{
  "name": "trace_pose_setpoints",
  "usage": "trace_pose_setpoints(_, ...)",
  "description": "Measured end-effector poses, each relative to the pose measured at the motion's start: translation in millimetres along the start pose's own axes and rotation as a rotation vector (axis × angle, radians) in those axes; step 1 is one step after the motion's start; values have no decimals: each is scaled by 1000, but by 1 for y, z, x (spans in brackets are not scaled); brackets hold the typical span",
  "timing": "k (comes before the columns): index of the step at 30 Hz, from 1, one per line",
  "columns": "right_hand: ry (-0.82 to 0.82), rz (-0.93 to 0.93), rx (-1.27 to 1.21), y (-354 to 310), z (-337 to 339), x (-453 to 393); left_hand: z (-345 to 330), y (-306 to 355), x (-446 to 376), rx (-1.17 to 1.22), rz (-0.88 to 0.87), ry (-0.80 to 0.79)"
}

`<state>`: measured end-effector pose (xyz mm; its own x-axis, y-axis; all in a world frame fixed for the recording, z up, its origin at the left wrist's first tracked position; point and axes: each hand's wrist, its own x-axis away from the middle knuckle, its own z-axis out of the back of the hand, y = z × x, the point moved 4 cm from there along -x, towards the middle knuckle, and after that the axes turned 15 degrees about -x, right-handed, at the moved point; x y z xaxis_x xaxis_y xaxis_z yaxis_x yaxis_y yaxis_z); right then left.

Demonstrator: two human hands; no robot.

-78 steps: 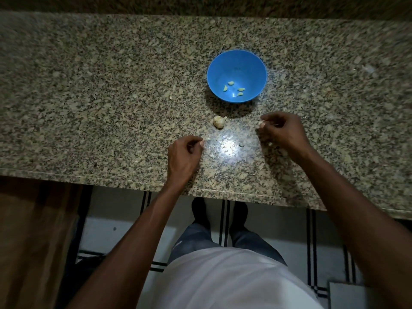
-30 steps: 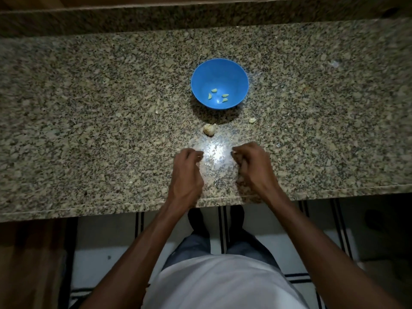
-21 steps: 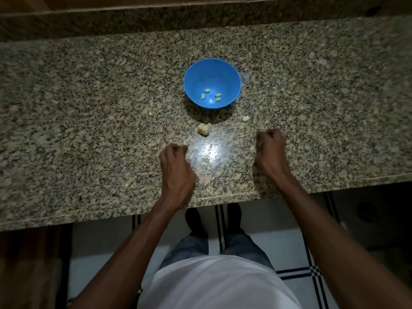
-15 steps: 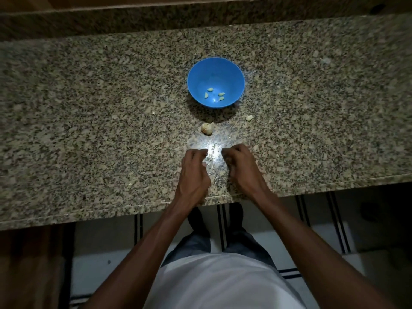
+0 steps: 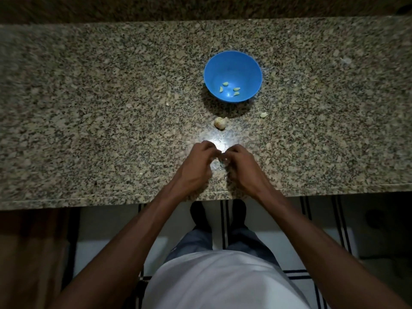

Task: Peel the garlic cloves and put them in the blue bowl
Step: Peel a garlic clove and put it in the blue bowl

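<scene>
A: Container check — blue bowl (image 5: 232,70) upright on the granite counter (image 5: 89,108). Contents?

B: Four peeled garlic cloves (image 5: 230,89), loose on its floor, spread apart.

A: Outside it?

B: Partial garlic bulb (image 5: 220,123) just in front of the bowl; one small clove (image 5: 263,115) off to its right.

A: Hands?

B: Left hand (image 5: 197,163) and right hand (image 5: 239,165) meet near the counter's front edge, fingers curled, tips together — something pale shows between them. Too small and blurred to name.
</scene>
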<state>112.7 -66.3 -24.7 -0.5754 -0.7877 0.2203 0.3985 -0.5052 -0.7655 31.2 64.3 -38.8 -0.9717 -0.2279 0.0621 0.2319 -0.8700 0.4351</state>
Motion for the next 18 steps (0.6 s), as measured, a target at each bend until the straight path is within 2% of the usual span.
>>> trace_pose_setpoints(2, 78, 2, -19, 5, 16, 2, 9, -6, 11, 42, 42, 75)
trace_pose_setpoints(4, 171, 25, -6, 9, 31, -7, 16, -23, 15, -8, 158, 166)
trace_pose_setpoints(5, 183, 42, 20, 12, 33, -15, 16, -30, 16, -51, 210, 153)
trace_pose_setpoints(8, 41, 27, 80, 7, 21, -28, 7, -27, 16, -127, 168, 13)
trace_pose_setpoints(10, -108, 69, 95, 1, 4, -19, -1, -15, 21, -88, 82, -67)
trace_pose_setpoints(12, -183, 131, 112, -3, -5, -3, -6, -8, 28, -16, 34, -87)
trace_pose_setpoints(15, -153, 91, 52, 5, 1, 10, -2, -8, 33, 106, 59, -36)
trace_pose_setpoints(18, -29, 3, 48, 17, 10, 24, 4, -16, 37, 71, 123, 35)
